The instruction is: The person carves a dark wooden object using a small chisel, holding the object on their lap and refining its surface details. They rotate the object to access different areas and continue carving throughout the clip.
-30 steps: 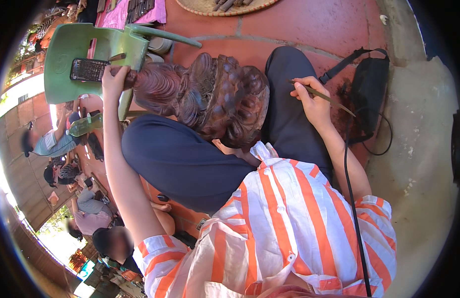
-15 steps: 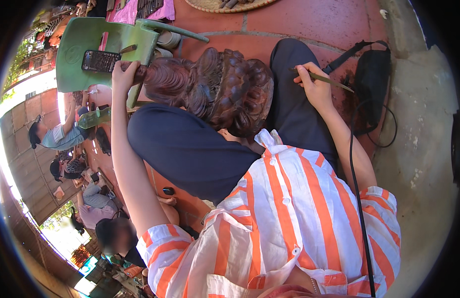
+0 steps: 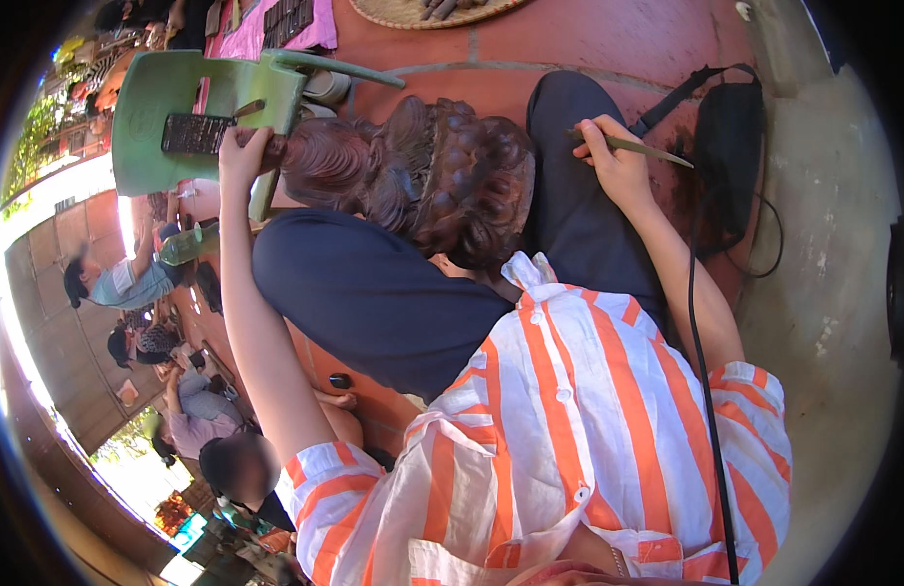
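Note:
A dark reddish-brown wood carving [image 3: 422,181] lies across my lap, its broad, rounded, lobed end against my right thigh. Fine wavy grooves run over the narrower left part. My left hand [image 3: 245,154] is closed around the carving's thin left end, beside the green chair. Over my right thigh, my right hand [image 3: 616,164] grips a slim, tapered, file-like tool [image 3: 652,151] whose point faces right, away from the carving. The tool is apart from the wood.
A green plastic chair [image 3: 139,117] at upper left bears a dark phone [image 3: 193,134] and a small wooden-handled tool. A woven tray [image 3: 427,18] lies at the top. To the right are a black bag [image 3: 727,161] and a cable. Several people sit at left.
The tool in my right hand has swung slightly, its point now a little higher in view. My left hand keeps its hold on the carving, which stays in place.

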The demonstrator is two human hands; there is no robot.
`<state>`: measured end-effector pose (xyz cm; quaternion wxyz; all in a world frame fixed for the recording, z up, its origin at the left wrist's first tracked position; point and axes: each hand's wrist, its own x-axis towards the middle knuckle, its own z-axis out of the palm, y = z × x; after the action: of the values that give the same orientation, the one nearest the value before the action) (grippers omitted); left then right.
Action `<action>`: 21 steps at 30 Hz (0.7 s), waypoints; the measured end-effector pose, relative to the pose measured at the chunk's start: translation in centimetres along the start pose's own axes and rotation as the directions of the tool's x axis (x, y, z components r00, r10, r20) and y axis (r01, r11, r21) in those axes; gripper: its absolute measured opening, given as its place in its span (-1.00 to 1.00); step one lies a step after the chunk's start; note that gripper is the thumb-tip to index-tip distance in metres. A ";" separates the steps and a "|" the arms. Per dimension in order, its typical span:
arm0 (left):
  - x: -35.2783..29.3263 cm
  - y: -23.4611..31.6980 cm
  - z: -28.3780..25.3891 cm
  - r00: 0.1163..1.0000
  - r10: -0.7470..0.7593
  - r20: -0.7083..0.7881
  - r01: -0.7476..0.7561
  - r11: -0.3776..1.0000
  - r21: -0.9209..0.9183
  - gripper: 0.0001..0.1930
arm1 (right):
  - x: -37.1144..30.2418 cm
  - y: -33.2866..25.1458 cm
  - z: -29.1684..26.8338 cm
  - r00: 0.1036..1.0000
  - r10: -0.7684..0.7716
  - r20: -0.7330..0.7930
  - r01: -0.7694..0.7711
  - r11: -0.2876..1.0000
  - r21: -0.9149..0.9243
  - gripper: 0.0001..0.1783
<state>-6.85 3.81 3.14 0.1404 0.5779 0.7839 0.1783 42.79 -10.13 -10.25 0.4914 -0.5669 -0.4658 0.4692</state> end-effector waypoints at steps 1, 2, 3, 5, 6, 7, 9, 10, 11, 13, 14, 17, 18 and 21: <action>0.0 -0.5 0.0 1.000 -0.008 -0.004 0.008 1.000 0.004 -0.60 | 0.0 0.1 0.0 1.000 0.008 -0.002 -0.008 1.000 0.015 -0.69; -0.1 -0.3 0.5 1.000 -0.010 0.003 0.009 1.000 0.003 -0.61 | 0.0 0.3 -0.3 1.000 0.022 -0.016 -0.021 1.000 0.023 -0.68; -1.3 1.3 0.5 0.998 -0.051 0.034 0.054 0.995 -0.082 -0.62 | 0.0 0.5 -0.5 1.000 0.021 -0.020 -0.021 1.000 0.018 -0.67; -0.9 -0.4 0.3 1.000 -0.024 0.017 0.025 0.998 -0.066 -0.63 | 0.1 0.8 -0.7 1.000 0.015 -0.015 -0.015 1.000 0.022 -0.66; -1.0 -1.0 0.1 1.000 -0.008 0.012 0.009 0.998 -0.069 -0.63 | 0.1 0.8 -0.7 1.000 0.018 -0.016 -0.018 0.999 0.036 -0.65; -1.1 -1.5 0.0 1.000 -0.008 0.014 0.009 0.998 -0.062 -0.64 | 0.1 0.8 -0.7 1.000 0.022 -0.018 -0.021 0.999 0.050 -0.64; -1.4 -1.8 -0.1 0.999 -0.024 0.031 0.027 0.994 -0.107 -0.68 | 0.5 1.0 -0.9 1.000 0.012 -0.018 -0.011 0.998 0.055 -0.64; -1.6 -2.1 -0.2 0.998 -0.052 0.036 0.056 0.990 -0.132 -0.69 | 0.6 1.1 -1.0 1.000 0.002 -0.017 -0.001 0.999 0.046 -0.64; -2.0 -1.8 0.0 0.996 -0.079 0.047 0.085 0.983 -0.161 -0.70 | 0.4 1.3 -1.3 1.000 -0.007 -0.019 0.007 1.000 0.031 -0.64; -2.2 -2.9 -0.6 0.991 -0.119 0.054 0.126 0.976 -0.178 -0.71 | 0.3 1.1 -1.3 1.000 0.005 -0.026 -0.004 0.999 0.042 -0.65; -2.2 -3.1 -0.5 0.989 -0.140 0.053 0.147 0.973 -0.178 -0.71 | 0.4 0.9 -1.4 0.999 0.011 -0.030 -0.010 0.999 0.044 -0.66; -2.3 -3.5 -0.6 0.986 -0.157 0.050 0.163 0.973 -0.161 -0.70 | 0.3 0.8 -1.7 0.999 -0.005 -0.035 0.008 0.997 0.076 -0.67; -2.3 -3.4 -0.6 0.984 -0.169 0.062 0.177 0.972 -0.157 -0.70 | 0.3 0.8 -1.8 0.999 -0.008 -0.035 0.011 0.997 0.079 -0.67; -2.4 -2.9 -0.5 0.979 -0.187 0.079 0.198 0.968 -0.155 -0.69 | 0.3 0.8 -1.9 1.000 -0.010 -0.026 0.012 0.996 0.083 -0.67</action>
<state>-8.82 0.72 2.37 0.2285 0.4910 0.8143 0.2087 44.79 -10.15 -10.89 0.5230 -0.5492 -0.4428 0.4783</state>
